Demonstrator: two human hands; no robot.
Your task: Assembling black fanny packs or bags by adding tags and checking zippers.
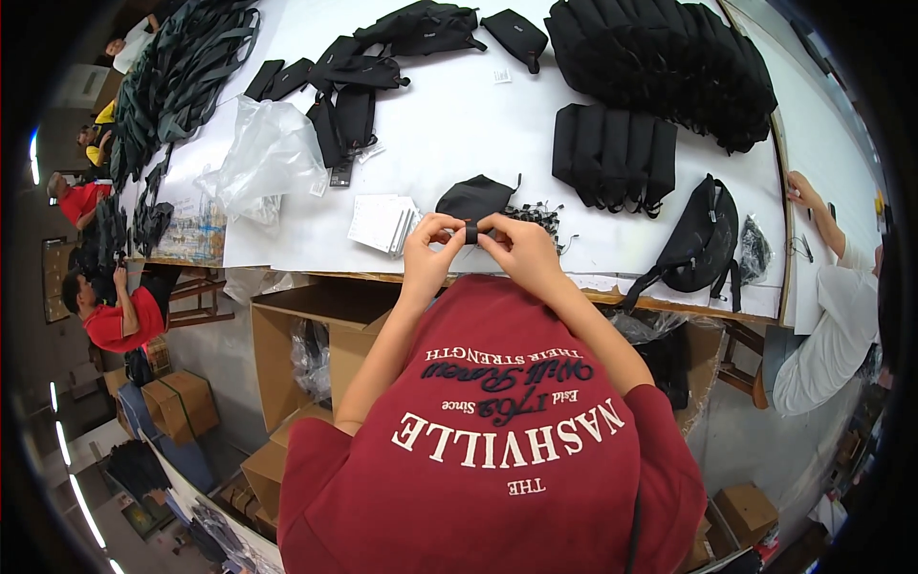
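Close to the table's front edge, my left hand (433, 241) and my right hand (521, 247) meet in front of my chest. Both are closed, thumbs and fingers pinching a short black strap piece (470, 232) from either side. Just beyond it lies a black pouch (475, 197); whether the strap joins it I cannot tell. A pile of small black fittings (541, 220) sits beside my right hand. To the left of my left hand is a stack of white cards (379, 225).
A clear plastic bag (273, 153) and several black pouches (421, 31) lie farther back. Rows of black bags (660, 67) fill the far right; a black waist bag (698, 239) rests nearer. Cardboard boxes (287, 359) stand below the edge. Other people work at both sides.
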